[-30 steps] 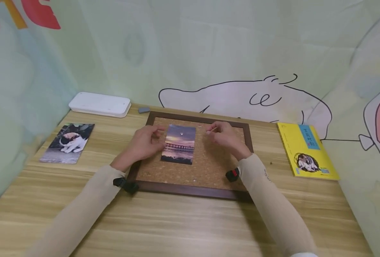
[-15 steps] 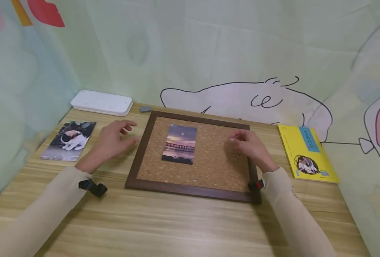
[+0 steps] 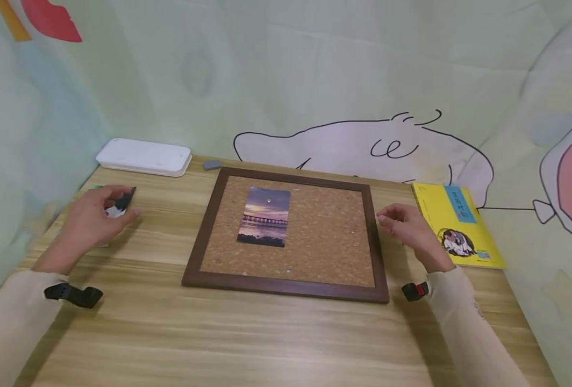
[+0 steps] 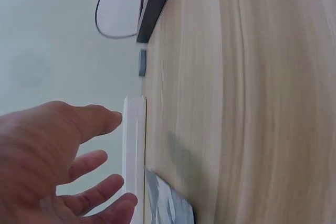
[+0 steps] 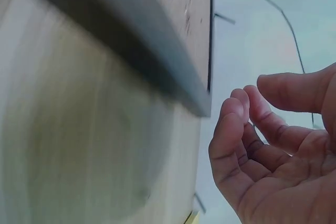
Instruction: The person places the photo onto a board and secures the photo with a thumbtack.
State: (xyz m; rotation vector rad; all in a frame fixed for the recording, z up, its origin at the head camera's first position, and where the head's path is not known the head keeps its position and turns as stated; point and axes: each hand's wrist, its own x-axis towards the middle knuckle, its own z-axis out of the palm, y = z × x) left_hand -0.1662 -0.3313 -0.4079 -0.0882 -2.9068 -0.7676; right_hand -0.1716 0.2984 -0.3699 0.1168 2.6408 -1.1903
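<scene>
My left hand [image 3: 88, 221] hovers over a cat photo [image 3: 122, 204] at the table's left side and covers most of it. In the left wrist view its fingers are spread and relaxed, apart from the photo's corner [image 4: 169, 203]. Just off the right side of a brown-framed cork board [image 3: 329, 236] is my right hand [image 3: 412, 230]. Its fingers are loosely bent, and in the right wrist view a gap shows between thumb and fingers [image 5: 228, 135], with nothing held. A sunset pier photo [image 3: 265, 221] lies on the board, a small pin [image 3: 269, 201] near its top.
A white case [image 3: 143, 157] stands at the back left, with a small grey block [image 3: 212, 165] beside it. On the right lies a yellow book [image 3: 460, 223], partly behind my right hand. A printed cloth wall [image 3: 286, 70] encloses the table.
Both hands have moved away from the pier photo: the left one leftward to above the cat photo, the right one rightward past the board's frame. The pier photo stays on the board.
</scene>
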